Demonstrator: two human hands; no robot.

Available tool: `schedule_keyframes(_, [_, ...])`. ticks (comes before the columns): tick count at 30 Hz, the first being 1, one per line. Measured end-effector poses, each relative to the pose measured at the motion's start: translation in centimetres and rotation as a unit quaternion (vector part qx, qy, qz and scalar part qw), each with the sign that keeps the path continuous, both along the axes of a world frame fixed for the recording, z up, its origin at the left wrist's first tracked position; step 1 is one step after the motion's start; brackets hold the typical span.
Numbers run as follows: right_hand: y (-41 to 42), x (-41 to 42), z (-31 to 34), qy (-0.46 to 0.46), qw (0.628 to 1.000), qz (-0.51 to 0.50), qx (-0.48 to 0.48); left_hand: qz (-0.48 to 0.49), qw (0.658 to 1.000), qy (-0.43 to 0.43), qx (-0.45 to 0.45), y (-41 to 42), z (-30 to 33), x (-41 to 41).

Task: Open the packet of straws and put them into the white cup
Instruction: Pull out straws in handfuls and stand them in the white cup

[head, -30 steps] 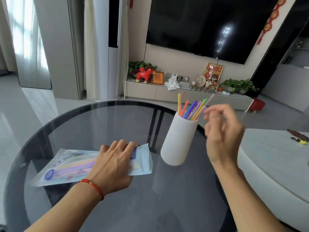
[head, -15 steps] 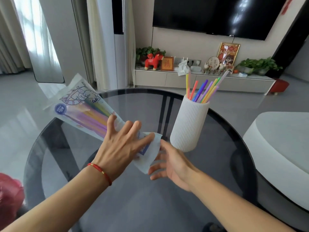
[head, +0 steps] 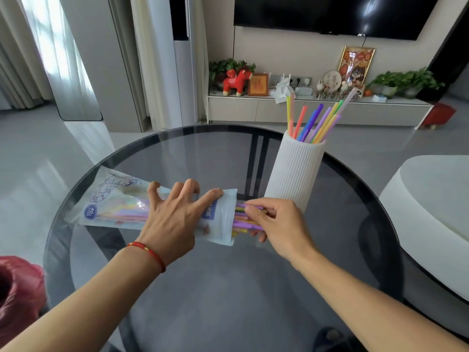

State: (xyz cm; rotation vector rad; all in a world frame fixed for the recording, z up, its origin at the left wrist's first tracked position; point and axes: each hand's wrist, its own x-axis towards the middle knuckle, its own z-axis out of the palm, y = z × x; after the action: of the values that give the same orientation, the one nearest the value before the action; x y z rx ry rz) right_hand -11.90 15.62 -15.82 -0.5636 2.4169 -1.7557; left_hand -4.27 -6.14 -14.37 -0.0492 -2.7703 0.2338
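Observation:
The pale blue straw packet [head: 111, 207] lies across the round glass table [head: 228, 288], its open mouth pointing right. My left hand [head: 175, 219] presses down over the packet's middle and grips it. Several coloured straws [head: 245, 221] stick out of the open mouth, and my right hand [head: 276, 224] pinches them between thumb and fingers. The ribbed white cup [head: 294, 171] stands upright just behind my right hand, with several straws [head: 314, 123] leaning in it.
A white rounded table or seat [head: 431, 207] sits close on the right of the glass table. A red plastic bag [head: 17, 293] is low at the left. A TV cabinet with ornaments and plants [head: 304, 107] stands beyond the table's far edge.
The packet came down from a raised tilt to lie flat on the table. My right hand moved from under the packet's mouth to closing on the straws sticking out.

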Motion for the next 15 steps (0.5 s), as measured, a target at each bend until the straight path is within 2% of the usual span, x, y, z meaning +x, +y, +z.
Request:
schedule_keyframes(7, [1.7, -1.8, 1.2, 0.084, 0.996, -0.003, 0.033, 0.007, 0.997, -0.053, 0.060, -0.9, 0.0, 0.2])
schedule_keyframes(13, [3.9, -2.4, 2.6, 0.109, 0.992, -0.007, 0.063, -0.006, 0.988, -0.127, 0.086, -1.6, 0.3, 0.6])
schedule_keyframes(15, [4.4, -2.5, 2.7, 0.091, 0.994, 0.000, 0.064, -0.021, 0.984, -0.156, 0.089, -1.5, 0.2, 1.1])
